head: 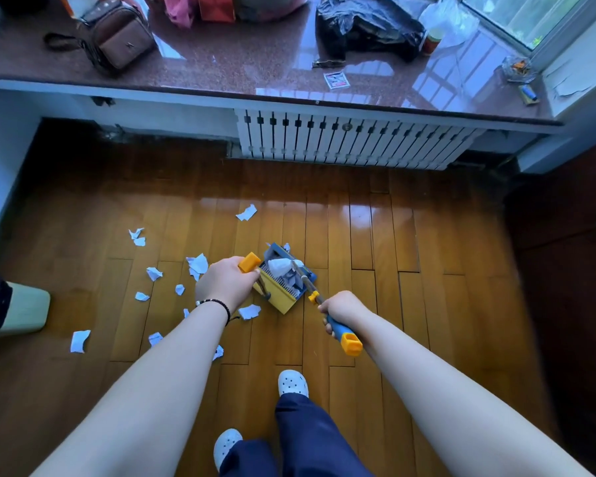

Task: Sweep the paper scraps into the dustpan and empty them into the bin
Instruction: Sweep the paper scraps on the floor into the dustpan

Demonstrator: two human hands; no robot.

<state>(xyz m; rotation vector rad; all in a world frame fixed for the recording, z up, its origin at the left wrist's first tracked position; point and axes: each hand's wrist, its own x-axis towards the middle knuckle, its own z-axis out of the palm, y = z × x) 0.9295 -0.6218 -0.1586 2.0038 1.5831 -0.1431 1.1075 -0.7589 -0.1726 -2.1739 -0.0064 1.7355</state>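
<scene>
head view: the left hand grips the upper end of the dustpan handle, fingers curled round it just below its orange cap; a dark bead bracelet sits on that wrist. the right hand grips the broom handle on its blue grip section, with the orange end cap projecting below the hand toward the camera. the dustpan, yellow at the rear wall and blue at the rim, stands on the wooden floor between the two hands, mouth facing away from the person. the broom shaft runs from the right hand up and left into the dustpan, where its head lies against a crumpled white scrap inside the pan. the paper scraps that are loose lie mostly to the left of the dustpan: several beside and below the left hand, one farther ahead on the floor, one just in front of the pan's rear wall, and one near the left edge. a pale green bin stands at the far left, well apart from the dustpan. two white clogs and dark blue trouser legs show at the bottom. a white radiator cover sits under a polished stone sill, which carries a brown bag and a black plastic bag.
</scene>
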